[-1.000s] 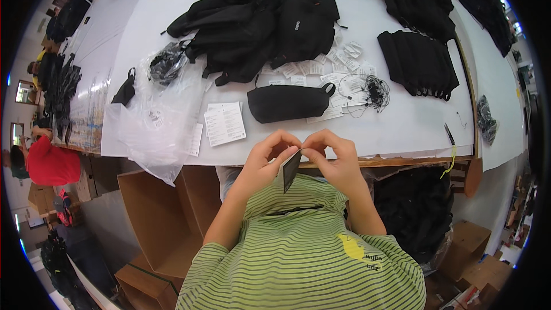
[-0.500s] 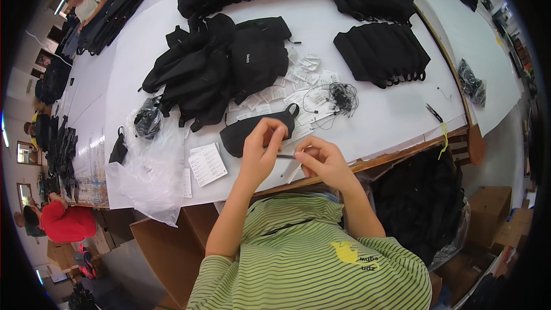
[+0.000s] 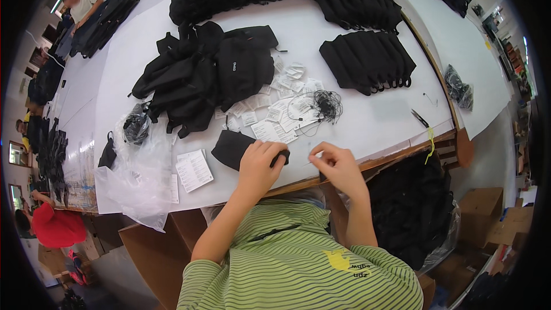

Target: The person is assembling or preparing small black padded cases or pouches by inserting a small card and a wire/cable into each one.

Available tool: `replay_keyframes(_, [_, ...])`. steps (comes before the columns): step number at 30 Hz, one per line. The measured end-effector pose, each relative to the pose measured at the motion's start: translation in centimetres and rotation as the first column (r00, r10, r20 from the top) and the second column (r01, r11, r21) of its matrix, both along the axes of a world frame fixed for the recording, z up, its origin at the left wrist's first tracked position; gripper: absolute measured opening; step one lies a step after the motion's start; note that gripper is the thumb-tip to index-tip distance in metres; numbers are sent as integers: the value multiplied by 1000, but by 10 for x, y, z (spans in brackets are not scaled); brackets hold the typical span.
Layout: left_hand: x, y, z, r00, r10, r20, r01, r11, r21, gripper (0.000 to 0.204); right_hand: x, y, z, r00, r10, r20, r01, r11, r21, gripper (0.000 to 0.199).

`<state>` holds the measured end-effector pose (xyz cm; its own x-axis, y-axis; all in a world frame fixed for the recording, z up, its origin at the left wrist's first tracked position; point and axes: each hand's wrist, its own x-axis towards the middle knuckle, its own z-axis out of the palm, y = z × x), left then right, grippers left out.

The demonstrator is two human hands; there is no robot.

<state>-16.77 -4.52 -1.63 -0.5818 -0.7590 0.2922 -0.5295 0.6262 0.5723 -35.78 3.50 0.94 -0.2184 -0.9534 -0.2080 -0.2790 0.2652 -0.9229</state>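
Observation:
My left hand (image 3: pixel 261 163) is closed on the right end of a small black fabric pouch (image 3: pixel 227 149), which lies near the table's front edge. Just to the right, my right hand (image 3: pixel 338 169) is raised with thumb and forefinger pinched together. Whatever sits in that pinch is too small to make out. A dark bit shows under this hand, by the table edge. Beyond the pouch spread many loose white printed tags (image 3: pixel 275 112) and a tangle of thin black cords (image 3: pixel 328 107).
Black bags (image 3: pixel 189 80) are heaped beyond the tags. A row of black pouches (image 3: pixel 367 60) lies at right, near scissors (image 3: pixel 420 117). Clear plastic bags (image 3: pixel 138 178) and white cards (image 3: pixel 194 170) are at left. An open carton (image 3: pixel 149 241) stands below the table edge.
My hands have moved apart; the dark strip between them no longer shows there. My left hand has gone down onto the pouch. The whole view has shifted slightly.

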Motion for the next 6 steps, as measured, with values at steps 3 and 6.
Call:
replay_keyframes(3, [26, 28, 23, 957, 208, -202, -217, 976, -26, 24, 33, -13, 6, 963, 267, -22, -268, 962, -48, 12])
replay_keyframes(6, [59, 51, 30, 928, 359, -101, -349, 931, 105, 23, 61, -19, 7, 917, 398, -39, -400, 907, -134, 10])
